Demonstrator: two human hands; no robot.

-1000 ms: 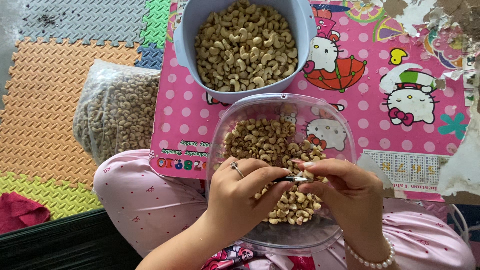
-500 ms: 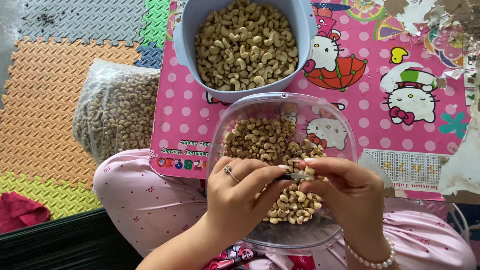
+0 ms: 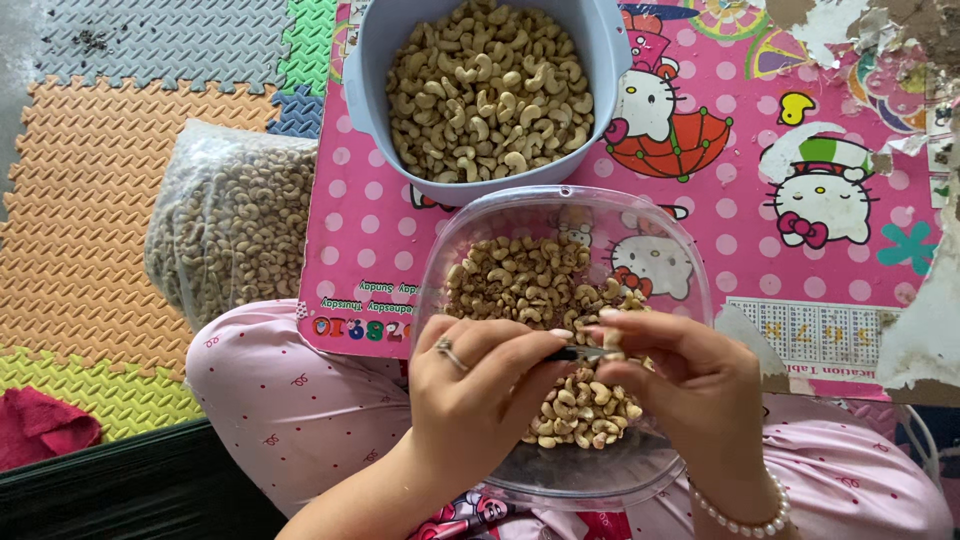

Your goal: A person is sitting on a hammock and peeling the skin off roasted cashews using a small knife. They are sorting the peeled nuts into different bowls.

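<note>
Your left hand (image 3: 475, 385) pinches a small blade (image 3: 578, 352); your right hand (image 3: 690, 385) grips a cashew (image 3: 612, 345) over the clear bowl (image 3: 560, 215).

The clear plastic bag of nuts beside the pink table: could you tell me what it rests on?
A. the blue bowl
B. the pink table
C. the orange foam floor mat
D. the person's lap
C: the clear plastic bag of nuts lies on the orange foam floor mat, just off the left edge of the pink table.

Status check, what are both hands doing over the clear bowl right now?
Left hand pinching small dark tool. Right hand holding one cashew at its tip. Both above clear bowl. Nothing in the way.
</note>
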